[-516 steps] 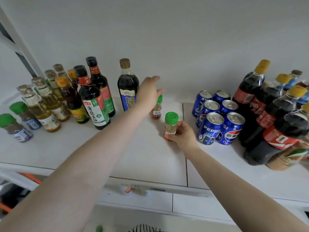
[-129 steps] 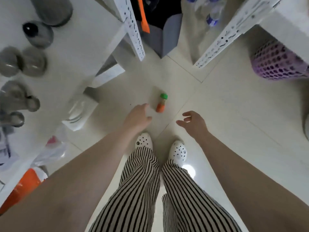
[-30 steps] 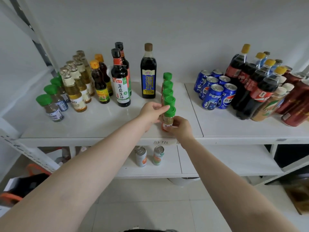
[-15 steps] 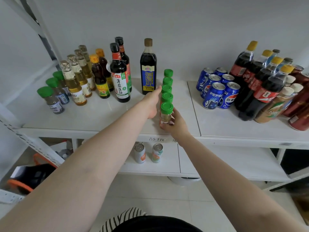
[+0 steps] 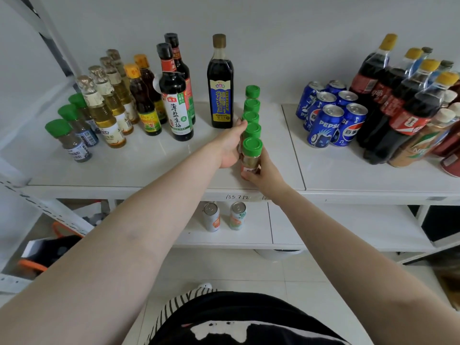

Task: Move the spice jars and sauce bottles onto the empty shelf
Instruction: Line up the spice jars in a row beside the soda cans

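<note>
While our right hand [image 5: 263,171] wraps the lowest part of the front spice jar [image 5: 251,158], its grip pinching the glass at the base, our left hand [image 5: 230,145] lies flat and spread against the left side of the green-capped row [image 5: 251,113]. A moment ago the left fingers sat on this jar's cap; now they slide along the line, squaring it. The jar stands on the shelf [image 5: 149,165] near its front edge, fifth in a row beside the blue-labelled sauce bottle [image 5: 220,95]. We judge this placement nearly finished.
</note>
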A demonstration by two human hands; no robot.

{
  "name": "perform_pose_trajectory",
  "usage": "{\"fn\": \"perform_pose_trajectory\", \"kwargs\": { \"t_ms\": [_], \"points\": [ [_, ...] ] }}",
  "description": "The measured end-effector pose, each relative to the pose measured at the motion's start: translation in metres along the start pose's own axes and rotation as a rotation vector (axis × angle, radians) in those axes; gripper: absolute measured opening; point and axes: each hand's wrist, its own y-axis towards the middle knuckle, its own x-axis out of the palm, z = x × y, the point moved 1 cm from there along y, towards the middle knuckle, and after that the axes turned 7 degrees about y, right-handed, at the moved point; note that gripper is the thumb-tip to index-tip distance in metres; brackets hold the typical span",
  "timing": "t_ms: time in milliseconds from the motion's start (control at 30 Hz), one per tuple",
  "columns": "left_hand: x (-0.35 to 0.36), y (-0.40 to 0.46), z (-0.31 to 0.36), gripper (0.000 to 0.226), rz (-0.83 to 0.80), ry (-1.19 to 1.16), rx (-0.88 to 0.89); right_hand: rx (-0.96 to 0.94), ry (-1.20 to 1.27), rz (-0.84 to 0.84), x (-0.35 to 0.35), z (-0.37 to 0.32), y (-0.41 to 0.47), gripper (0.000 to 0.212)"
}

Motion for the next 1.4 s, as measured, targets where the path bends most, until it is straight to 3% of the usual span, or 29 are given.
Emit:
{"fn": "perform_pose_trajectory", "kwargs": {
  "t_ms": [133,500,1400],
  "points": [
    [-0.005,0.006,0.000,0.054,-0.067,-0.004,0.016,0.031,0.003,0.018,-0.003,0.007,0.001,0.098],
    [-0.002,0.001,0.001,0.043,-0.119,-0.022,0.054,-0.020,-0.060,0.077,-0.005,0.011,0.016,0.083],
    [-0.002,0.031,0.009,0.044,-0.108,-0.022,0.033,-0.018,-0.132,0.093,-0.011,0.007,0.049,0.082]
  ]
}}
